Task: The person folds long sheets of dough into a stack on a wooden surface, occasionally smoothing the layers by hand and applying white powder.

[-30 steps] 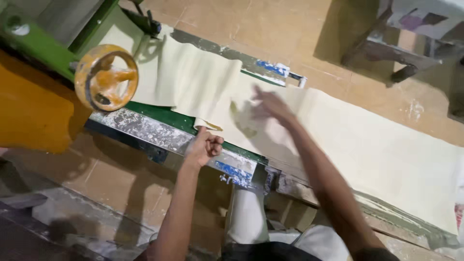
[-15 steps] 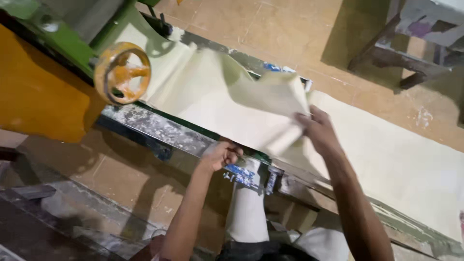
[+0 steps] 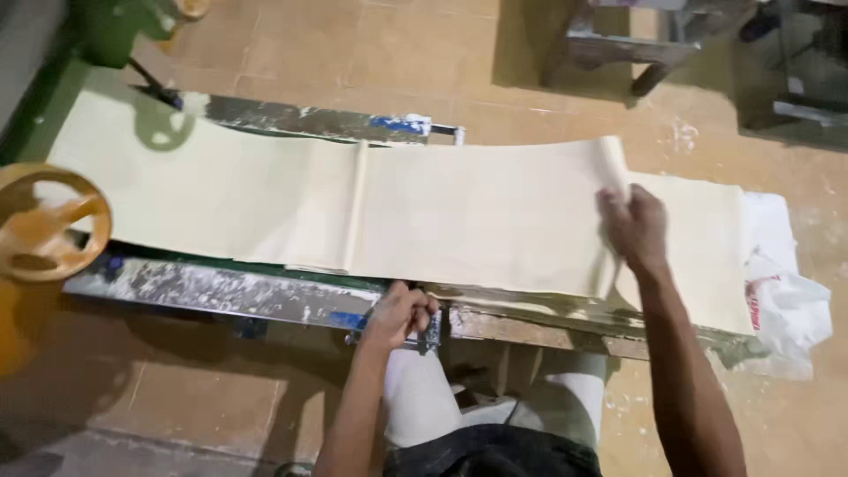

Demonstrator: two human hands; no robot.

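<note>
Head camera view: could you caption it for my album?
Right hand folds a pale dough sheet; left hand grips the metal rail.

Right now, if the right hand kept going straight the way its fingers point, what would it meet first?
The right hand already lies on the pale dough sheet, fingers pointing away from the body. Straight on, it would likely cross the sheet's folded far edge, then bare floor; depth is unclear.

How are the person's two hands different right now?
The left hand is curled in a fist on the metal rail at the near edge; the right hand lies on the pale dough sheet, pinching its folded end. The left arm is bent close, the right reaches farther out. Both are bare.
</note>
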